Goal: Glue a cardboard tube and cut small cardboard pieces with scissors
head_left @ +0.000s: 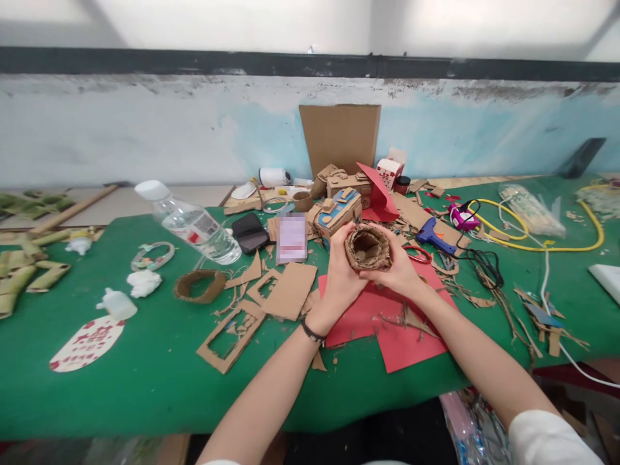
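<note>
Between my two hands is a round cardboard tube (369, 263) with thick layered walls, its hollow mouth facing me. My left hand (340, 268) wraps its left side, and my right hand (398, 266) grips the right side with the thumb near the lower rim. Both are raised above red paper sheets (353, 316) strewn with cardboard scraps. Behind the tube stands a small cardboard box with blue patches (339, 213). Red-handled scissors (417, 254) lie close to my right hand, partly hidden by it.
A blue glue gun (436, 237) with a black cord lies to the right, near a yellow hose (566, 249). Leftward are a water bottle (194, 226), a dark phone (249, 232), a cardboard ring (199, 286) and cut cardboard frames (232, 332). The green table (145, 387) meets a wall behind.
</note>
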The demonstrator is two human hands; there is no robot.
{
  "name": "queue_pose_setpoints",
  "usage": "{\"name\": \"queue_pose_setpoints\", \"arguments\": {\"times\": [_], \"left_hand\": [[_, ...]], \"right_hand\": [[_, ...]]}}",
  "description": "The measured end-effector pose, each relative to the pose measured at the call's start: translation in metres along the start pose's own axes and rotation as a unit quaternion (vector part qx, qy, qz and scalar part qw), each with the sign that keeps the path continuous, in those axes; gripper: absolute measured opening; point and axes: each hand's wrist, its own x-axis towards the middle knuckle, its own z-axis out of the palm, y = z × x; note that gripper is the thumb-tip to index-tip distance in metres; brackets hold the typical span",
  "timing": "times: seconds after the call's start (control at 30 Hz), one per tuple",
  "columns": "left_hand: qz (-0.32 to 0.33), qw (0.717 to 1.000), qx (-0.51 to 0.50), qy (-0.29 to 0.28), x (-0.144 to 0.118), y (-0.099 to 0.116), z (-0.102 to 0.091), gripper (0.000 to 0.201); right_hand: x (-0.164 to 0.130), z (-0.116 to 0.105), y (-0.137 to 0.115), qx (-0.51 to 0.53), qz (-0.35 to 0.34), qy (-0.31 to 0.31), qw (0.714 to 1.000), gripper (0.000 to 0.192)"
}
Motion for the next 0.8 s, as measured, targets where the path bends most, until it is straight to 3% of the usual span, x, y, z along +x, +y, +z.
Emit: {"name": "queue_pose_setpoints", "arguments": {"times": [0.17, 0.3, 0.47, 0.67, 0.8], "left_hand": [[0.034, 0.999, 0.009, 0.004, 0.000, 0.000, -0.001, 0.093], [0.045, 0.999, 0.003, -0.001, 0.002, 0.004, -0.006, 0.082], [0.021, 1.000, -0.005, -0.018, 0.002, 0.007, -0.008, 0.081], [-0.019, 0.997, -0.067, -0.024, -0.001, 0.002, 0.001, 0.106], [-0.052, 0.994, -0.087, -0.050, 0.001, 0.003, 0.000, 0.098]], "right_hand": [[-0.001, 0.001, -0.003, -0.004, -0.041, -0.012, 0.999, 0.106], [-0.002, 0.002, -0.006, -0.009, -0.033, -0.014, 0.999, 0.104], [-0.001, 0.001, -0.008, -0.028, -0.022, 0.013, 0.999, 0.098], [0.004, -0.005, -0.007, 0.026, 0.029, 0.028, 0.999, 0.099], [0.010, -0.012, -0.005, 0.070, 0.059, 0.092, 0.992, 0.098]]}}
